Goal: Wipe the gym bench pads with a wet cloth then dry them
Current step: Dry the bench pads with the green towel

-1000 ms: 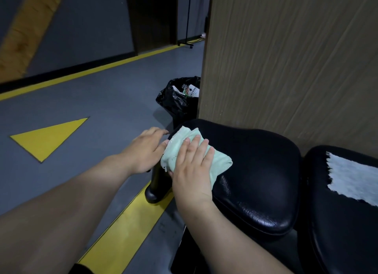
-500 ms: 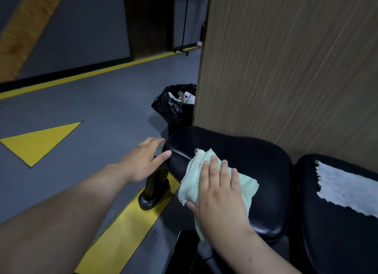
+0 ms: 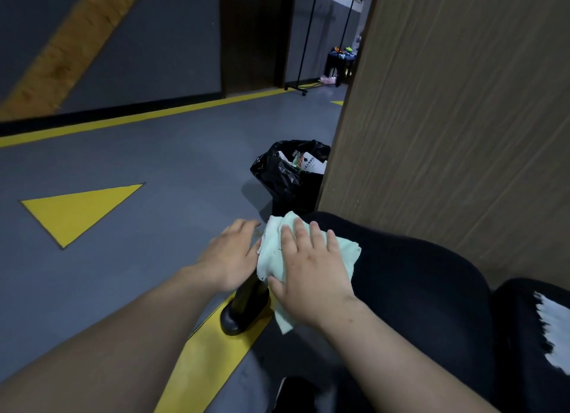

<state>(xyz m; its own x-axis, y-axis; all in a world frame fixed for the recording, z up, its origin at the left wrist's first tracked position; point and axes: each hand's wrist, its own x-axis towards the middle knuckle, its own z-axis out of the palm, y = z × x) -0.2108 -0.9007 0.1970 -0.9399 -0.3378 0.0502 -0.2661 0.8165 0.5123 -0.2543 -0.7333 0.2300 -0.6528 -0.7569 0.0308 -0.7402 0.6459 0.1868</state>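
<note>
Lying beneath the right grip (image 3: 311,270), cloth (image 3: 270,258) drapes bench pad (image 3: 416,283).

On the left end of the bench pad (image 3: 416,277), a cloth (image 3: 273,258) flat under the right hand (image 3: 311,273); left hand (image 3: 234,255) just beside the cloth's left edge; below them, the bench foot (image 3: 243,311) on the floor. Just right of the pad, a second pad (image 3: 518,351) with a paper sheet (image 3: 555,329) on top; behind both, a panel (image 3: 447,119); beyond the pad's left end, beside the panel's edge, a bin (image 3: 287,181).
</note>
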